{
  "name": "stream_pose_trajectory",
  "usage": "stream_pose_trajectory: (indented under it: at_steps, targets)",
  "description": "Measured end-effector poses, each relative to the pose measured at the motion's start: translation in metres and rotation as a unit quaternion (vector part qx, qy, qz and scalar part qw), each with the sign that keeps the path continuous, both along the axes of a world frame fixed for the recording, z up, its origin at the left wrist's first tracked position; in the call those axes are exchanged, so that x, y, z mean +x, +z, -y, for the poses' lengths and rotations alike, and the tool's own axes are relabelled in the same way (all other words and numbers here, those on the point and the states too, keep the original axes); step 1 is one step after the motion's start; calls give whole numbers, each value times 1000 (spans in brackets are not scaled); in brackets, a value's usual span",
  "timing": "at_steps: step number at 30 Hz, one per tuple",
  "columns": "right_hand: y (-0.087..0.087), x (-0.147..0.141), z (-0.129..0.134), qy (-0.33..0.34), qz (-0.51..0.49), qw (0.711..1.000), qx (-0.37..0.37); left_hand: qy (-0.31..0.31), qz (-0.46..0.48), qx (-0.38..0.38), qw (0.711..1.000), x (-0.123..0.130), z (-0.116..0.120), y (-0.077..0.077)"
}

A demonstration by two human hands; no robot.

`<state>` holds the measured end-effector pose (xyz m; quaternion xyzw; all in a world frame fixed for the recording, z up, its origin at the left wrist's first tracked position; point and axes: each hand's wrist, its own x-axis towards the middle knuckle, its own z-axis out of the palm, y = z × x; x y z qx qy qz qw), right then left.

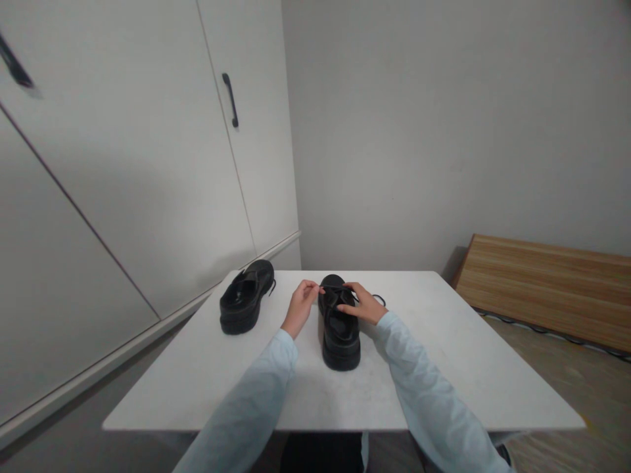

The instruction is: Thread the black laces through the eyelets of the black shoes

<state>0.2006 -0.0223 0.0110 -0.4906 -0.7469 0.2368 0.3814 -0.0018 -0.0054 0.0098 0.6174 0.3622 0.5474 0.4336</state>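
Note:
A black lace-up shoe (341, 348) stands on the white table in front of me, its heel towards me. My left hand (302, 303) is at the shoe's left side, thumb and fingertips pinched on a black shoelace (331, 286). That lace runs across the front of the shoe to my right hand (363, 305), which is curved over the shoe's right side. The right index finger is at the lace and the thumb lies lower, over the shoe opening. A loop of lace (379, 299) sticks out beyond the right hand. The other black shoe (241, 315) stands to the left.
The white table (444, 381) reaches back to a grey wall. White cabinet doors with a dark handle (230, 100) rise along the left. On the right, a wood-grain panel (547, 289) stands by the wall, with a dark cable (552, 330) along its lower edge.

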Motion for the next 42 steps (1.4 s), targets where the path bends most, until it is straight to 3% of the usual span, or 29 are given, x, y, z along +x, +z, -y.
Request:
stream_pose_trajectory:
  at_steps: [8, 17, 22, 28, 34, 42]
  targets:
    - [1, -1, 1, -2, 2, 1000, -2, 10, 9, 19, 1000, -2, 0, 4]
    - [4, -1, 4, -4, 11, 1000, -13, 74, -178, 107, 975, -13, -3, 1]
    - [4, -1, 3, -3, 12, 1000, -16, 66, -201, 123, 970, -14, -4, -3]
    - [0, 0, 0, 0, -6, 1000, -21, 114, -280, 135, 944, -17, -4, -4]
    - [1, -1, 1, -4, -1, 1000, -17, 132, -163, 74, 975, -22, -9, -2]
    - [2, 0, 2, -12, 15, 1000, -21, 94, 28, 3, 995, -24, -10, 2]
